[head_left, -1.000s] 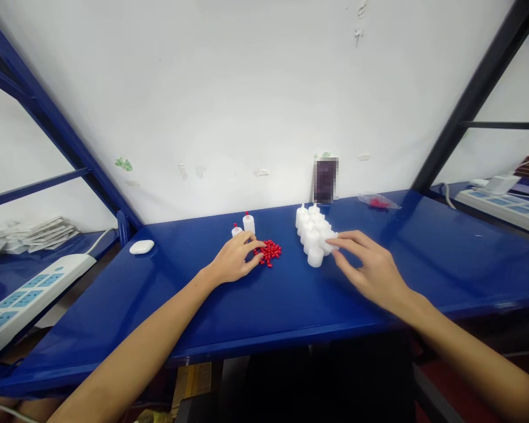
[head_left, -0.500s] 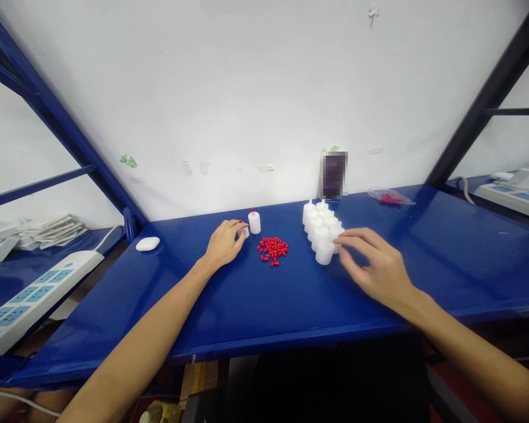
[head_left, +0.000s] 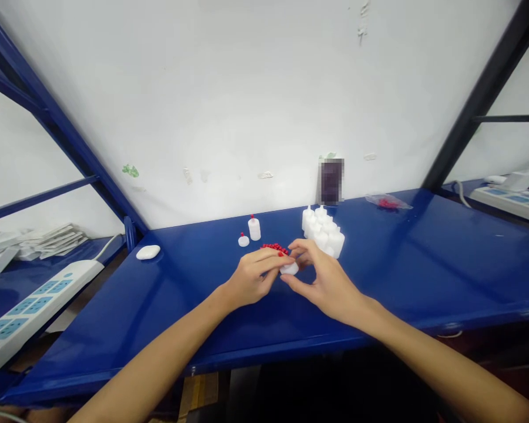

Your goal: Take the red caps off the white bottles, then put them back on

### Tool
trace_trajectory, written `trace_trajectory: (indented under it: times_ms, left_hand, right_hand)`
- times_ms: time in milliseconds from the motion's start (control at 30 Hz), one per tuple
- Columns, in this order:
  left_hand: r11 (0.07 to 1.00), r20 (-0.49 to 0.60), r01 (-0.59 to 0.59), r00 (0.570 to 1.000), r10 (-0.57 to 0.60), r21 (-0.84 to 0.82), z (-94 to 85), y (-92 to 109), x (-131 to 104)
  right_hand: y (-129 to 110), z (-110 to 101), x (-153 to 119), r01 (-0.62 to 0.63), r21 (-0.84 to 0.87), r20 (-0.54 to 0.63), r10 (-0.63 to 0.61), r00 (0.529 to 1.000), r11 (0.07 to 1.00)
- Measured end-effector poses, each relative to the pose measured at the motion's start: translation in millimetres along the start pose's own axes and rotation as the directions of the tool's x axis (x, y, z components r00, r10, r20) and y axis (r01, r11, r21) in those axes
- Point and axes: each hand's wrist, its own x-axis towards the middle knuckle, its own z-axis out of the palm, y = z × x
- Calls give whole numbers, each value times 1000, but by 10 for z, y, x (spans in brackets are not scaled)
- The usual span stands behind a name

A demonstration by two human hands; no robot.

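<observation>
Near the middle of the table, both hands meet around a small white plastic bottle (head_left: 290, 269). My right hand (head_left: 328, 282) has it between thumb and fingers. At the bottle's top, my left hand (head_left: 258, 276) pinches a small red cap (head_left: 280, 254); whether the cap sits on the nozzle cannot be made out. Just behind the hands lies a pile of red caps (head_left: 273, 247), partly covered by them. Farther back stands a white bottle with a red cap (head_left: 254, 229), and beside it a shorter white piece with a red tip (head_left: 243, 240).
A cluster of white bottles (head_left: 324, 226) stands to the right of centre. Behind it a dark pixelated rectangle (head_left: 331, 181) leans on the wall. A clear bag with red caps (head_left: 388, 202) lies back right. A white rounded object (head_left: 149, 252) and a power strip (head_left: 44, 305) are at left.
My right hand has left the cluster with a bottle and moved left to the middle. My left hand has come away from the back bottles, moving right and nearer to meet it.
</observation>
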Motion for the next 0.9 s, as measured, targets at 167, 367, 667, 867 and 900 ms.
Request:
trace_trajectory:
  times_ms: [167, 367, 667, 867, 900]
  left_hand:
    - [977, 80, -108, 992, 94, 185, -18, -33, 0]
    - [900, 262, -213, 958, 115, 380, -38, -5, 51]
    - [976, 417, -79, 909, -14, 205, -58, -60, 11]
    - [990, 354, -125, 930, 97, 58, 100, 32, -49]
    - [994, 311, -104, 947, 85, 45, 114, 49, -60]
  right_hand:
    - [-3, -35, -34, -95, 151, 8, 95, 995, 984]
    - [-36, -64, -21, -110, 164, 87, 97, 991, 980]
    - [-32, -70, -25, -167, 206, 250, 113, 962, 964]
    - [-65, 54, -13, -210, 288, 192, 159, 969, 934]
    - [-76, 71, -17, -205, 297, 151, 166, 974, 933]
